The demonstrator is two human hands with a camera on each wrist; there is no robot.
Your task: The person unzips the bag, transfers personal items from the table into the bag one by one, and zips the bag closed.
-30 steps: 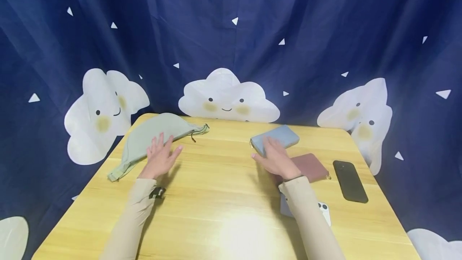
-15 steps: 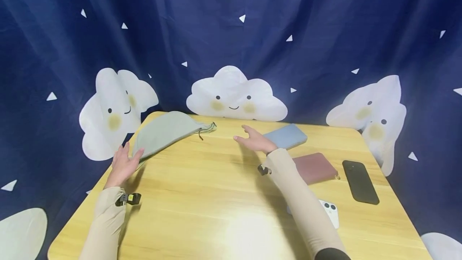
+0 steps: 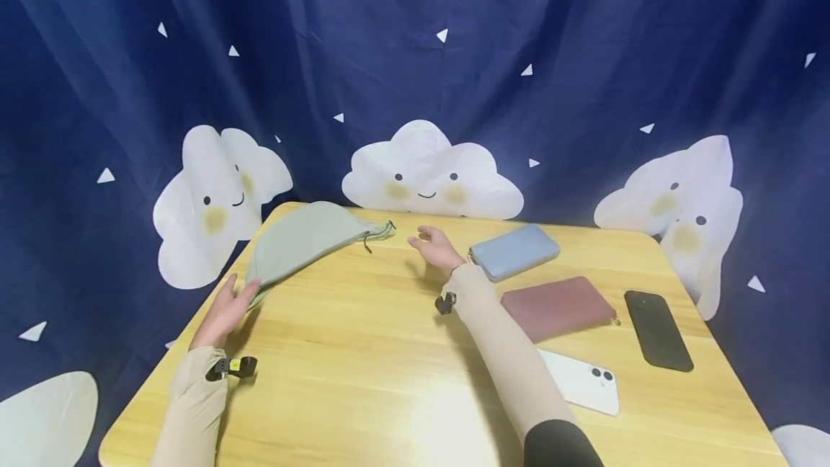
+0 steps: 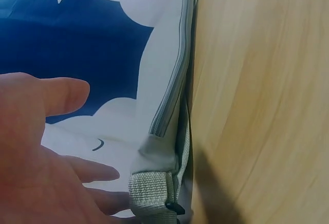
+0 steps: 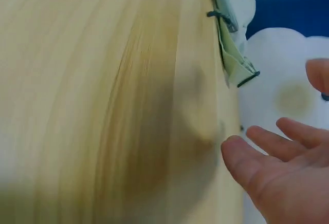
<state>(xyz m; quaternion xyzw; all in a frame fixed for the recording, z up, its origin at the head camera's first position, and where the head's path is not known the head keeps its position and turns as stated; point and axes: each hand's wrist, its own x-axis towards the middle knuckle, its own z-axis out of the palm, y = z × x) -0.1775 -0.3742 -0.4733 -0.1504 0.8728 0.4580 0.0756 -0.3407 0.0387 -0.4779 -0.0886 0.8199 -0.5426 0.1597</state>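
Compared with a second ago, the left hand [image 3: 223, 312] is nearer and farther left: it was over the middle of the pale green bag [image 3: 305, 236] and is now at the bag's near left end. The right hand [image 3: 437, 247] has moved left from above the blue wallet [image 3: 515, 251] toward the bag's far right end, apart from both. The white phone [image 3: 586, 384], mostly covered by the right arm then, now shows more fully.

The left hand's fingers are spread, thumb well apart; their tips come right beside the webbing strap [image 4: 149, 190], though whether they touch it I cannot tell. The right hand's fingers are slightly bent and a little apart, its thumb well away from them, with open air between.

The bag lies at the far left of the table [image 3: 363, 352], a crescent of smooth fabric with a zipper [image 4: 172, 90] along its near edge. The strap is coarsely woven; a dark cord [image 3: 367, 243] hangs near the right end. The table is light, grained wood. On the right, the blue wallet is a flat, zipped rectangle, the maroon wallet [image 3: 558, 306] lies nearer, and the black phone [image 3: 658, 330] lies farther right.
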